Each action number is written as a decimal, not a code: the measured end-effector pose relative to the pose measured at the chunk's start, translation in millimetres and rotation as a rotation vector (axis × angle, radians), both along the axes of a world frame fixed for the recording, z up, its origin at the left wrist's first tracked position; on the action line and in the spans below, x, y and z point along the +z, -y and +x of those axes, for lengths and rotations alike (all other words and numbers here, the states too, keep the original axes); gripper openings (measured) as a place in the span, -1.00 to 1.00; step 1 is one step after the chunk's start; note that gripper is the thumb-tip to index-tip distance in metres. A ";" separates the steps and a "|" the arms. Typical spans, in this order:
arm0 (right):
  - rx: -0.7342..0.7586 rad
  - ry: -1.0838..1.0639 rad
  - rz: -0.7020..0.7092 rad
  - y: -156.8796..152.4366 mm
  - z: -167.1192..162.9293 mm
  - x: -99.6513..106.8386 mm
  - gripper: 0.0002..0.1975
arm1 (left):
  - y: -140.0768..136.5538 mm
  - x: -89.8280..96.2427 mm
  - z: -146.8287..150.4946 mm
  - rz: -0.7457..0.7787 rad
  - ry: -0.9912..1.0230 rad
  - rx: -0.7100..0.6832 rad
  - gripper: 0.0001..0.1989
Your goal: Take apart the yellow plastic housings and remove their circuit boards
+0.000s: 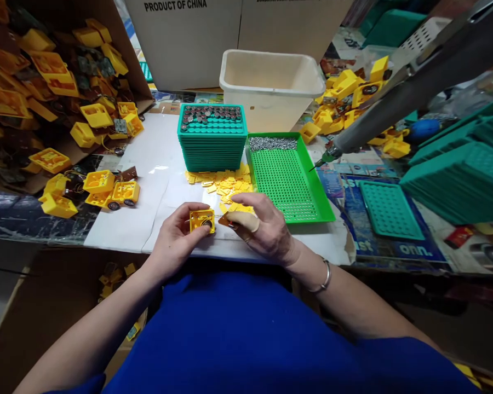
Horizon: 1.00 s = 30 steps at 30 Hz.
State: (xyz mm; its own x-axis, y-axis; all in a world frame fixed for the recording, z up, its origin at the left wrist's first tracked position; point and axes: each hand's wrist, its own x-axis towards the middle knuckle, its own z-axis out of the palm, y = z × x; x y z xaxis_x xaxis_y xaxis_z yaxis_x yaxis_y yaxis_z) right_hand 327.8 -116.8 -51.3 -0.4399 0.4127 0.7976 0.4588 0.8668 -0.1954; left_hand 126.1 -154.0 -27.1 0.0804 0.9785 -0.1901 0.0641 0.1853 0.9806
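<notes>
Between the fingers and thumb of my left hand (179, 232) is a small yellow plastic housing (196, 219), its open side facing up, with a dark round part inside. My right hand (263, 225), with a pale cover on a finger, pinches a small brown board (225, 220) just right of the housing. Thin wires seem to run between the two. Beyond my hands, small flat yellow pieces (225, 185) lie scattered on the white work surface (160, 191). A green perforated tray (285, 175) holding many small screws (273, 143) stands past my right hand.
Stacked teal trays (212, 148) carry round dark parts on top. Behind is a white bin (267, 82). A powered screwdriver (353, 126) hangs from the upper right. Yellow housings fill a carton (142, 82) at left; several more (110, 189) lie near it. More teal trays (464, 169) stand right.
</notes>
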 end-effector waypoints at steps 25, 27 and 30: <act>0.122 0.136 0.118 18.4 -7.5 26.3 -0.98 | -2.9 9.0 9.5 -0.232 0.503 -0.109 -0.64; 0.108 0.170 0.087 21.1 -6.9 28.3 -0.94 | -3.2 7.9 12.9 -0.226 0.468 -0.077 -0.65; 0.077 0.156 0.059 23.4 -5.3 27.1 -0.88 | -2.0 4.5 16.3 -0.201 0.418 -0.063 -0.67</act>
